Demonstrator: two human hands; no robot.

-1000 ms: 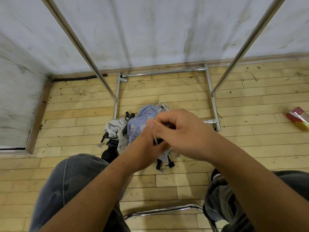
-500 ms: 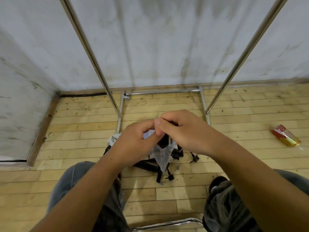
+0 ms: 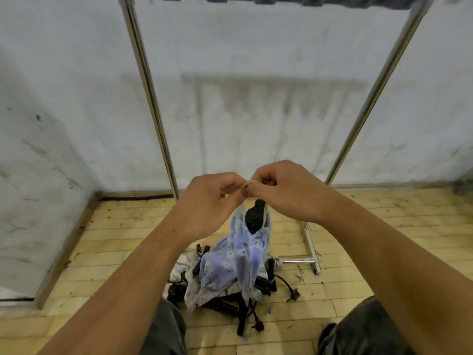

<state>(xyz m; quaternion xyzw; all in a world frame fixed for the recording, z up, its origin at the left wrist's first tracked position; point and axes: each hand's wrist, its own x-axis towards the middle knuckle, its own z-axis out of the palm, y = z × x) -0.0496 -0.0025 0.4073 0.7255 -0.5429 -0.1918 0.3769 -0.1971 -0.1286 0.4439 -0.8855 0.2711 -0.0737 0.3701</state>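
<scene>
My left hand (image 3: pixel 210 201) and my right hand (image 3: pixel 284 190) meet in front of me with curled fingers. Together they pinch the top of a pale blue flowered garment (image 3: pixel 238 262), which hangs down from them with a black piece (image 3: pixel 256 216) showing just under my fingers. A thin light strap or band runs across my right fingers. The garment's lower end reaches a heap of patterned cloth and black straps (image 3: pixel 230 290) on the wooden floor.
A metal clothes rack stands against the white wall, with a left pole (image 3: pixel 151 98), a right pole (image 3: pixel 371 98) and a foot bar (image 3: pixel 311 247) on the floor. Dark cloth hangs on its top rail (image 3: pixel 281 0). My knees are at the bottom edge.
Both hands have risen from low over the heap, lifting the blue garment off the floor so it now hangs. My view has tilted up toward the wall.
</scene>
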